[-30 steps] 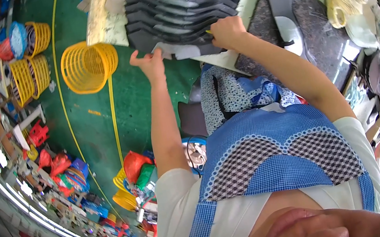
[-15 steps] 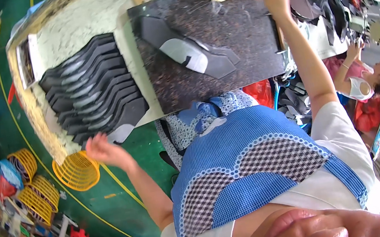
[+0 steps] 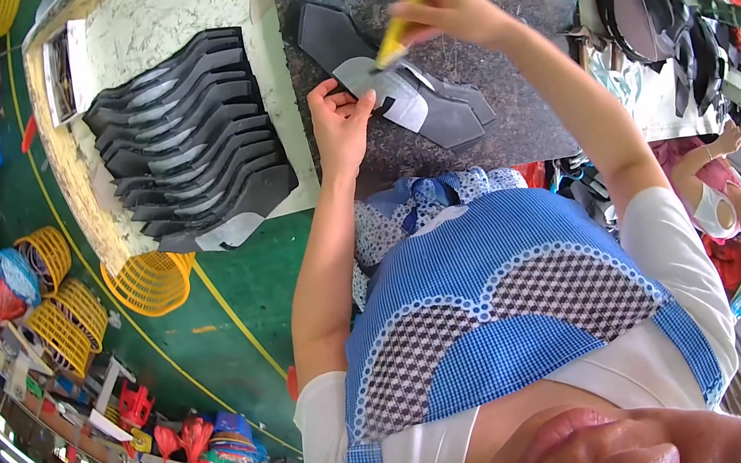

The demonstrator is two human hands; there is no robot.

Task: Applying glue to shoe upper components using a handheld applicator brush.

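my left hand (image 3: pixel 340 123) lies flat on the dark cut piece (image 3: pixel 385 90), fingers spread and pressing its near left edge down onto the dark work mat (image 3: pixel 510 122); it pins the piece rather than closing round it. my right hand (image 3: pixel 451 14) is closed round a yellow brush (image 3: pixel 396 40), pinched near its top with the tip angled down and left onto the pale grey patch of the piece, just beside my left fingertips.

the piece lies on the mat straight ahead of me, on the far side of my blue checked apron (image 3: pixel 503 307), overlapping one or two more flat shapes of the same kind to its right. it looks thin, light and bendy, like sheet leather or foam-backed fabric, so i judge it would slide or curl under the brush unless held. the best hold is a flat palm on an edge away from the patch being worked; pinching a corner would lift and fold it.

my left forearm runs straight out from the body, wrist level. my right arm reaches further, elbow out to the right, wrist bent down over the brush.

to the left on the pale table (image 3: pixel 157 31) sits a fanned stack of dark pieces (image 3: pixel 188 154), well apart from my hands. a yellow basket (image 3: pixel 151 282) stands on the green floor below it.
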